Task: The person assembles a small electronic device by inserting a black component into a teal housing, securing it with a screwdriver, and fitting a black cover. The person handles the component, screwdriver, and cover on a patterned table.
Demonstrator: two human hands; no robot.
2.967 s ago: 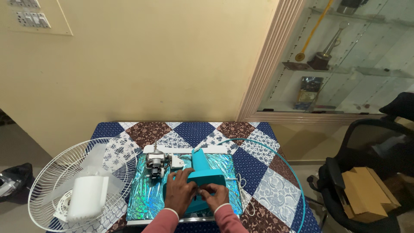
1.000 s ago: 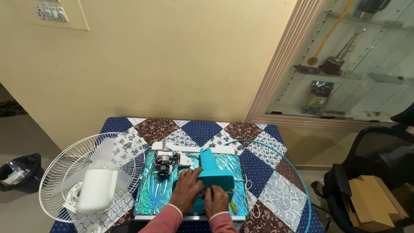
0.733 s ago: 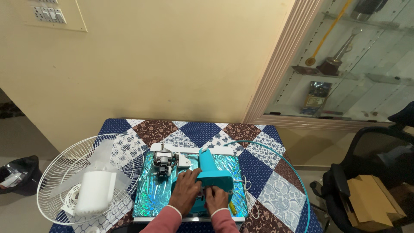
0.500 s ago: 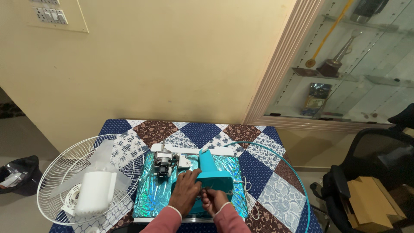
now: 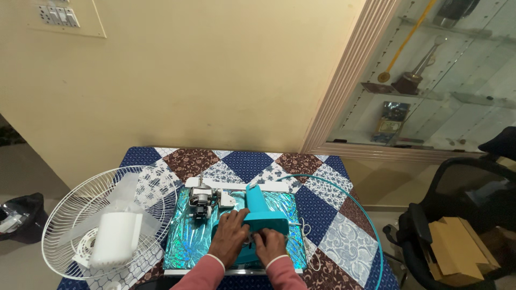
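While both of your hands rest on the teal plastic fan housing (image 5: pixel 259 223), your left hand (image 5: pixel 229 238) lies flat over its left side with fingers spread and pressed to the shell. Your right hand (image 5: pixel 270 244) curls against the lower front edge, fingers bent in; whether it pinches a small part cannot be told. Both pink sleeves enter from the bottom edge.

The housing lies on a shiny blue-green foil tray (image 5: pixel 185 241) at the middle of the blue, brown and white patchwork tablecloth (image 5: pixel 242 161). Just left of your left hand stands a bare metal fan motor (image 5: pixel 200 201) on a white bracket.

To the left, a white wire fan guard (image 5: pixel 102 215) overhangs the table edge and carries a white plastic cover (image 5: pixel 110 240). A thin teal ring (image 5: pixel 359 209) curves along the right side. A white cord (image 5: pixel 306 231) lies just beside the housing.

A white switch plate (image 5: pixel 56 15) sits on the yellow wall, upper left.
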